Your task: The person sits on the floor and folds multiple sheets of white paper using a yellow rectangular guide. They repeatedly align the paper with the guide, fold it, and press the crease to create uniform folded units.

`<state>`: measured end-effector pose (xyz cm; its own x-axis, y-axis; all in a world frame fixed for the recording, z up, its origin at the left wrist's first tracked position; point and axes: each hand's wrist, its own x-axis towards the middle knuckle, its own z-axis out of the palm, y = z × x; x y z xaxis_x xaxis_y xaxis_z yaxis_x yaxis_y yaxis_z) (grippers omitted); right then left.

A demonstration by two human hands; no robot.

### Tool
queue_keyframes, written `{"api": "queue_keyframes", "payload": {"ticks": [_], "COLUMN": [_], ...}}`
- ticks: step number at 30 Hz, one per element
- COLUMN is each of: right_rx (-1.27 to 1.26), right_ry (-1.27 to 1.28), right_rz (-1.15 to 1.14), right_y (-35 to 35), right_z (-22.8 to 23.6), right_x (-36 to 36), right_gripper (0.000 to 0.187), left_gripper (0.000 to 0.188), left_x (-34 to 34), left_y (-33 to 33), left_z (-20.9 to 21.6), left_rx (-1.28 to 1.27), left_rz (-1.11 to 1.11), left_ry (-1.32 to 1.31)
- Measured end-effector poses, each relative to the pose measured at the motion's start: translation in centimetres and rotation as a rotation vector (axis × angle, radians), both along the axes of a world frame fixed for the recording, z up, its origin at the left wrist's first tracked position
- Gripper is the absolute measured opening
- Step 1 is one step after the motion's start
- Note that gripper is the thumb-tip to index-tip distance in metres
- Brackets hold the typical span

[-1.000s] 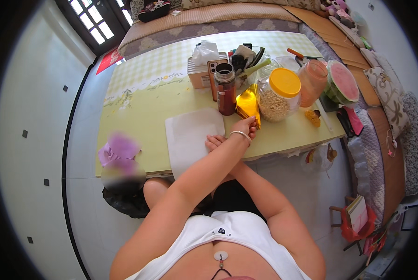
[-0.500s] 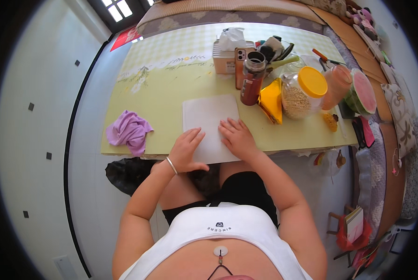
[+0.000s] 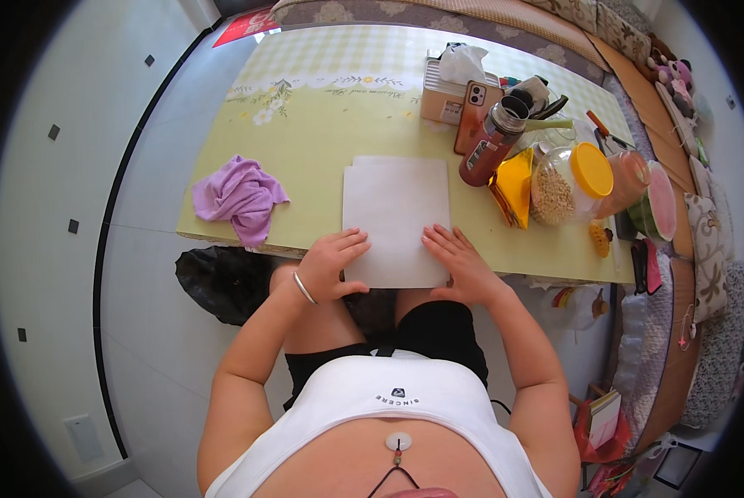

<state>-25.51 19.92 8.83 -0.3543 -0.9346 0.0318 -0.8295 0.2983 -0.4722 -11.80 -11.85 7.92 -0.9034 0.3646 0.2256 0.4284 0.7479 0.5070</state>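
Observation:
White sheets of paper lie flat at the table's near edge, with the far edge of a lower sheet peeking out behind the top one. My left hand, a silver bangle at its wrist, rests with fingers stretched over the paper's left edge. At the right edge, my right hand lays its fingertips on the paper, fingers extended and thumb apart. Neither hand grips anything. A crumpled purple cloth lies to the left.
On the table's right side stand a tissue box, a phone, an open dark-red bottle, a gold foil packet, a yellow-lidded jar and a cut watermelon. A black bag sits below the table's left edge.
My right hand has slid from the paper's face out to its right edge. My left hand stays at the left edge. The whole view has shifted slightly.

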Motion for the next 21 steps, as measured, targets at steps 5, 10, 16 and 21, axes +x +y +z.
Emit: {"api": "queue_keyframes", "payload": {"ticks": [5, 10, 16, 21], "right_rx": [-0.076, 0.046, -0.147, -0.511], "right_ry": [-0.013, 0.042, -0.069, -0.308], "right_rz": [0.048, -0.016, -0.075, -0.403], "right_y": [0.6, 0.2, 1.0, -2.0], "right_z": [-1.3, 0.5, -1.1, -2.4], "right_x": [-0.9, 1.1, 0.2, -0.7], "right_gripper": [0.091, 0.084, 0.06, 0.019], "left_gripper": [0.095, 0.083, 0.048, 0.017], "left_x": [-0.1, 1.0, 0.5, -1.4], "left_y": [-0.1, 0.3, 0.4, 0.6], "left_z": [2.9, 0.0, 0.7, -1.4], "left_rx": [-0.134, -0.378, 0.093, 0.382], "left_rz": [-0.044, -0.016, 0.016, 0.409], "left_ry": [-0.076, 0.097, 0.063, 0.016]}}
